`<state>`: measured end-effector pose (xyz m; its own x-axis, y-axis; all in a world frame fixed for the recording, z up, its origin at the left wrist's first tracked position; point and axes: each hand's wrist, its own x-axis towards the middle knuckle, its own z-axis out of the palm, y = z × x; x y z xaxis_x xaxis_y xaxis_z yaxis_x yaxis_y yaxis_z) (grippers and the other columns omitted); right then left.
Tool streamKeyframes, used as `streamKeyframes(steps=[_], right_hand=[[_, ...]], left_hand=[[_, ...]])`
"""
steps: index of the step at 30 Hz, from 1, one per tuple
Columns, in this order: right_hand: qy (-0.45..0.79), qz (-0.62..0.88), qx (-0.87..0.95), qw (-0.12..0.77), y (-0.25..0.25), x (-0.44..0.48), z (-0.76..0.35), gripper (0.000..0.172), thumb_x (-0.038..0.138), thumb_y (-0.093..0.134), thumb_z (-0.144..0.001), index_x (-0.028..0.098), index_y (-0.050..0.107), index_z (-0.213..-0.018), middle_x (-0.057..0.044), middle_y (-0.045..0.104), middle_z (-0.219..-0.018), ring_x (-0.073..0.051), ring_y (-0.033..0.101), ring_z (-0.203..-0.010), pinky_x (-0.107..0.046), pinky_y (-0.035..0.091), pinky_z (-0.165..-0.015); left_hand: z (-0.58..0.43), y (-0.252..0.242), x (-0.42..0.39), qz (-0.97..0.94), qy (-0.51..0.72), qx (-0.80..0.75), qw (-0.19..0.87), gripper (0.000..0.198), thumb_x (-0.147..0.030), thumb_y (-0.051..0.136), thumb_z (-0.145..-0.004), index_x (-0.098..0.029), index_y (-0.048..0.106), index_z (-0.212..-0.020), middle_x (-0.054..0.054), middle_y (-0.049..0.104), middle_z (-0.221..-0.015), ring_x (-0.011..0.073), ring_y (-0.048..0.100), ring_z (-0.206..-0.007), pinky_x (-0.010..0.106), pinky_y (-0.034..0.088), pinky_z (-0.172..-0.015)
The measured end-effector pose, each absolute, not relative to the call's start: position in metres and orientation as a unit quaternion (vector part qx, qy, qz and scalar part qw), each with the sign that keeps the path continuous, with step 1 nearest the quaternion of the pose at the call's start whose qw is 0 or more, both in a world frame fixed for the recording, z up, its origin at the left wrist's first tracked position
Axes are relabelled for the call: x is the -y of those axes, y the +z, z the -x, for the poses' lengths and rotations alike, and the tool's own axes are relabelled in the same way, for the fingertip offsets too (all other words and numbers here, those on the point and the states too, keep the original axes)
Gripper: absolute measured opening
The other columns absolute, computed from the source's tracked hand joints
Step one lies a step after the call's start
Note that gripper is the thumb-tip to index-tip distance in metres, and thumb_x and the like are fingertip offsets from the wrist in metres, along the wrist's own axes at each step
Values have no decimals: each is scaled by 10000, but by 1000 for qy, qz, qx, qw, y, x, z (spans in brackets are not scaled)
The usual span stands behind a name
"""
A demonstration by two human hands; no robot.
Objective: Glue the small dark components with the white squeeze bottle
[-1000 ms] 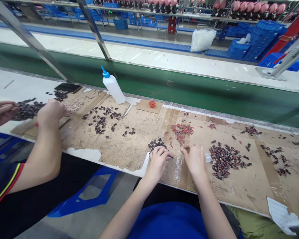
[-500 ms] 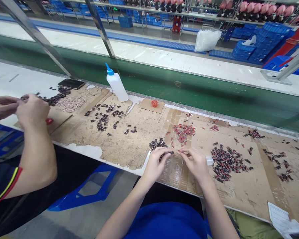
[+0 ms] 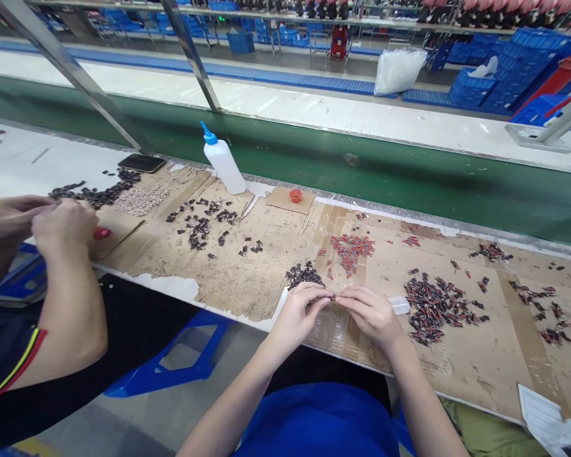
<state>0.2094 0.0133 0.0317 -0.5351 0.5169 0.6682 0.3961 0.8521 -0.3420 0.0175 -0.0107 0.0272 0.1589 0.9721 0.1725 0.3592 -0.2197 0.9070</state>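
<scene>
My left hand [image 3: 303, 311] pinches a small dark part [image 3: 332, 296], its fingertips meeting those of my right hand [image 3: 371, 312]. The right fingers are closed too, at the same spot; what they grip is too small to make out. Beside my left fingers lies a heap of small black parts [image 3: 303, 274]. Beyond the hands is a pile of small red parts [image 3: 351, 252]. To the right of my right hand spreads a larger pile of black-and-red pieces [image 3: 440, 308], with a clear plastic piece [image 3: 400, 305] between them.
A white squeeze bottle [image 3: 224, 166] with a blue tip and a small red cup [image 3: 295, 195] stand at the back. More black parts [image 3: 198, 231] lie left on the cardboard [image 3: 252, 279]. A co-worker's hands [image 3: 52, 225] work at far left, near a phone [image 3: 141, 163].
My hands have come together: the right fingertips moved left to meet the dark part in my left fingers. The camera view has shifted slightly.
</scene>
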Motion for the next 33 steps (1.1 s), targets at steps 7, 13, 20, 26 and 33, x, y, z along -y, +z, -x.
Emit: streamKeyframes(steps=[7, 13, 20, 26, 33], right_hand=[[74, 283, 894, 339, 42, -3, -207, 272, 158, 416, -972, 201, 677, -1033, -87, 701, -863, -191, 669, -865, -319, 596, -739], [145, 338, 884, 289, 50, 0, -204, 278, 253, 391, -993, 222, 666, -1005, -64, 689, -872, -168, 681, -838, -268, 592, -727], [89, 299, 865, 392, 46, 6, -198, 246, 112, 472, -922, 161, 708, -972, -112, 722, -845, -200, 679, -804, -322, 597, -705], [307, 494, 647, 492, 43, 21, -186, 117, 216, 683, -787, 203, 764, -870, -70, 767, -824, -203, 724, -707, -323, 616, -689], [464, 549, 451, 529, 47, 30, -174, 165, 360, 769, -679, 204, 770, -730, -55, 765, -737, -230, 734, -682, -331, 625, -657]], left_hand=[[-17, 32, 8, -620, 386, -491, 475, 137, -150, 639, -802, -193, 769, -805, 68, 757, -868, 200, 685, -886, 314, 540, -846], [-17, 43, 3, -590, 366, -494, 524, 139, -126, 643, -767, -182, 769, -783, 45, 770, -786, 192, 705, -771, 291, 557, -756], [-18, 44, 8, -602, 379, -503, 491, 126, -164, 646, -776, -187, 766, -801, 59, 770, -841, 201, 695, -828, 301, 541, -796], [-22, 48, 15, -606, 403, -498, 471, 131, -225, 647, -813, -199, 765, -865, 62, 753, -860, 193, 674, -853, 311, 529, -826], [-25, 49, 20, -612, 446, -497, 424, 125, -224, 647, -827, -207, 768, -858, 70, 736, -846, 192, 660, -834, 317, 536, -806]])
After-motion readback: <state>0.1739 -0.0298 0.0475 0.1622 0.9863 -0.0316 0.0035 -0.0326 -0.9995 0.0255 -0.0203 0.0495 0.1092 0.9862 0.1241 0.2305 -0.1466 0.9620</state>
